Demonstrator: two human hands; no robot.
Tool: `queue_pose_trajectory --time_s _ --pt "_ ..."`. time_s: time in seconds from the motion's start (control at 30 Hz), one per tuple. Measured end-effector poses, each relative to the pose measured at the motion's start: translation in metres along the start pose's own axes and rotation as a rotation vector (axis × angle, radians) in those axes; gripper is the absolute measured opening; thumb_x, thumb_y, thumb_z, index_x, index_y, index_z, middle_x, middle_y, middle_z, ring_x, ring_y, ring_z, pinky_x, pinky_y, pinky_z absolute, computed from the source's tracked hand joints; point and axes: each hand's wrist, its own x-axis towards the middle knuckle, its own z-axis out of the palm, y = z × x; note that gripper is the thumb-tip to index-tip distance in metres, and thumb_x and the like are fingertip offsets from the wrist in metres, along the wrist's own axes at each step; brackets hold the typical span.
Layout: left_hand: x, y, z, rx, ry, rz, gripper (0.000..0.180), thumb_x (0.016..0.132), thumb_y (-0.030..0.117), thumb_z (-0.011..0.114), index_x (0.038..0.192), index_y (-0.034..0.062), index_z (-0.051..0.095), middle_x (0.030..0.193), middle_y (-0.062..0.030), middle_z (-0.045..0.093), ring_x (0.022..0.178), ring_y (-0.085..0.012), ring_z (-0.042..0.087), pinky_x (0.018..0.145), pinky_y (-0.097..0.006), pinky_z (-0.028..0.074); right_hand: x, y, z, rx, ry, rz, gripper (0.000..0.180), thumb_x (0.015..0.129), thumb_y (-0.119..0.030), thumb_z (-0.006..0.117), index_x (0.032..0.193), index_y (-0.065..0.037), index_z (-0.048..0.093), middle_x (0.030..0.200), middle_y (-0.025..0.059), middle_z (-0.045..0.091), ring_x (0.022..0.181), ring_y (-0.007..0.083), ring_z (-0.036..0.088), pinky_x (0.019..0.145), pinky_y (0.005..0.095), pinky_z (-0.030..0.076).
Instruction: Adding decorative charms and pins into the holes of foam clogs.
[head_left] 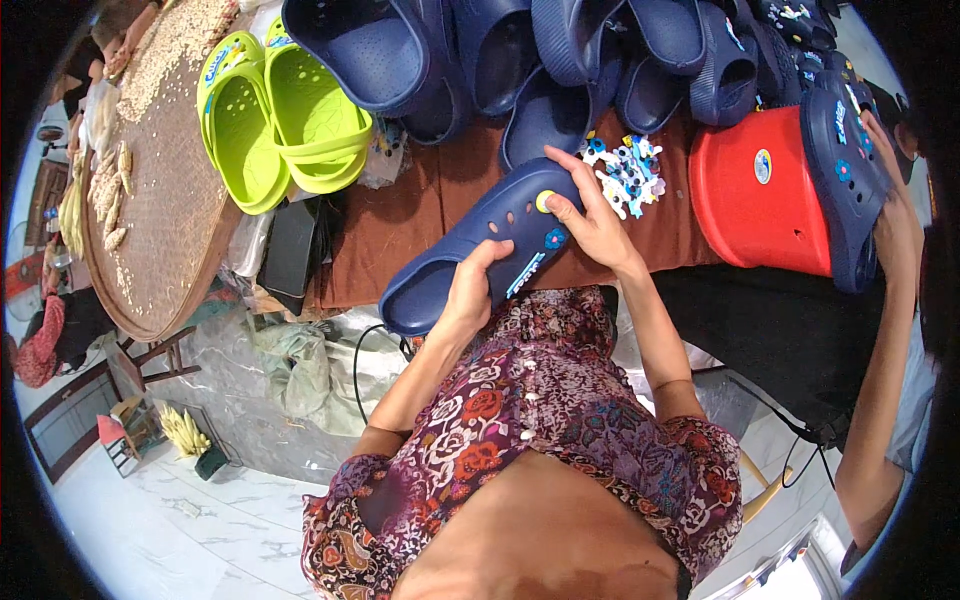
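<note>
Navy clog (480,245) is held above the near edge of the bench (400,240), which is covered by a brown cloth, just in front of the person's patterned top. It is gripped at its heel end by the left hand (468,290), whose fingers are curled shut around the sole and rim. The right hand (592,215) is laid over the toe part, its thumb pressed beside a small yellow charm (544,201) set in the upper; a blue flower charm (553,239) is seen just below it. A heap of small white and blue charms (625,172) is spread on the cloth just beyond the right hand. Further back, a pile of navy clogs (560,60) is stacked, with a lime green pair (280,115) to its left. A red stool (755,195) is stood to the right, where another person's hand (895,225) is closed on a decorated navy clog (845,180).
</note>
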Motion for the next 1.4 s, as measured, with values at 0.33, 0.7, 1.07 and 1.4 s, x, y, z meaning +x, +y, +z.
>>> queue_pose_trajectory --time_s 0.33,0.7,1.07,1.4 --pt "0.01 0.011 -0.025 -0.056 0.021 -0.098 0.036 0.088 0.02 0.059 0.117 0.0 0.057 0.107 -0.0138 0.067 0.094 -0.0235 0.067 0.086 -0.036 0.055 -0.009 -0.002 0.019 -0.256 0.074 -0.059 0.064 0.092 -0.029 0.064 0.142 0.0 0.035 0.137 0.0235 0.04 0.129 0.0402 0.042 0.107 0.0445 0.036" --pt "0.007 0.012 -0.019 0.058 0.065 -0.099 0.032 0.085 0.02 0.065 0.111 0.0028 0.06 0.102 -0.0105 0.067 0.088 -0.0215 0.067 0.081 -0.033 0.056 -0.012 -0.021 -0.01 -0.45 -0.125 0.009 0.052 0.097 -0.023 0.053 0.143 -0.005 0.036 0.136 0.0216 0.045 0.126 0.0399 0.046 0.101 0.0444 0.042" --pt "0.004 0.017 -0.017 0.025 0.087 -0.088 0.032 0.084 0.02 0.064 0.11 0.0015 0.06 0.101 -0.0118 0.068 0.087 -0.023 0.067 0.081 -0.035 0.056 -0.014 -0.022 0.006 -0.409 0.07 -0.026 0.053 0.092 -0.027 0.062 0.136 -0.004 0.045 0.128 0.0199 0.051 0.118 0.0391 0.052 0.098 0.0446 0.043" --pt "0.017 0.022 -0.039 0.108 0.141 -0.11 0.036 0.083 0.024 0.064 0.11 0.0001 0.061 0.1 -0.0133 0.069 0.086 -0.0251 0.068 0.081 -0.037 0.056 -0.015 -0.01 0.019 -0.284 0.104 0.024 0.059 0.088 -0.024 0.067 0.138 -0.004 0.042 0.132 0.0205 0.046 0.12 0.0386 0.049 0.102 0.0443 0.04"
